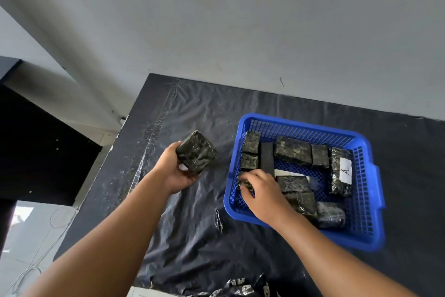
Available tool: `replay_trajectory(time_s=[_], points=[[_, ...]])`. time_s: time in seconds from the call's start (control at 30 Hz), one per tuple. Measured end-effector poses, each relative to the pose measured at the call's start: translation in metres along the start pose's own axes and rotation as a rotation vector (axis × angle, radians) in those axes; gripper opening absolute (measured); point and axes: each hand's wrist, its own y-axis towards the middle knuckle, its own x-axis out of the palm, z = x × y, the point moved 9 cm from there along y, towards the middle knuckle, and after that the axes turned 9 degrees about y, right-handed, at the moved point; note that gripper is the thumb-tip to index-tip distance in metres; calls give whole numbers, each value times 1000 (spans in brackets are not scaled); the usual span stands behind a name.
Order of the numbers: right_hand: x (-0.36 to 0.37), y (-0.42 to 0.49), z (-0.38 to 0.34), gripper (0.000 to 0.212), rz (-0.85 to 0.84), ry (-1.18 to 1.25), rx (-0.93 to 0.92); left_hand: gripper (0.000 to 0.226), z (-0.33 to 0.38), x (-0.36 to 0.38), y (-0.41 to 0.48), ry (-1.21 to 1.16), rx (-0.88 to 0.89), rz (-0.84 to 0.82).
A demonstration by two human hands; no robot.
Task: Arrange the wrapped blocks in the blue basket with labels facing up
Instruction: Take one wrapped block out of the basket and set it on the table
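A blue plastic basket (361, 231) sits on the black-covered table at the right. Several dark wrapped blocks lie inside it. One block along the right wall (340, 171) shows a white label marked "A" facing up; a white label strip (291, 173) shows near the middle. My left hand (177, 172) holds a dark wrapped block (196, 152) above the table, left of the basket, no label visible on it. My right hand (262, 190) reaches into the basket's left side, fingers closed on a small wrapped block (244, 182).
The table (192, 224) is covered with wrinkled black plastic sheeting. A grey wall stands behind it. Dark wrapped material (240, 289) lies at the near edge. A black cabinet (36, 152) and loose cables on the floor are at the left.
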Motion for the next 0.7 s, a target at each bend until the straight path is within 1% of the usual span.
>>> replay_trajectory(time_s=[0.13, 0.23, 0.3, 0.37, 0.47, 0.57, 0.63, 0.7], points=[[1, -2, 5, 24, 15, 1, 24, 20, -8, 1, 12, -37, -65, -14], [1, -4, 10, 24, 30, 9, 43, 22, -12, -1, 15, -14, -105, 2], [1, -6, 12, 25, 34, 1, 49, 23, -12, -6, 16, 33, -112, 43], [0, -7, 14, 25, 43, -6, 56, 24, -7, -13, 17, 58, -82, 125], [-1, -7, 14, 25, 49, -11, 65, 32, 13, -25, 16, 161, 86, 284], [-2, -8, 13, 25, 40, -13, 58, 34, 27, -29, 9, 299, 215, 370], [-5, -10, 13, 25, 37, -8, 48, 41, 39, -30, 4, 480, 324, 440], [-12, -13, 16, 24, 48, -8, 37, 45, 54, -26, -4, 728, 459, 536]])
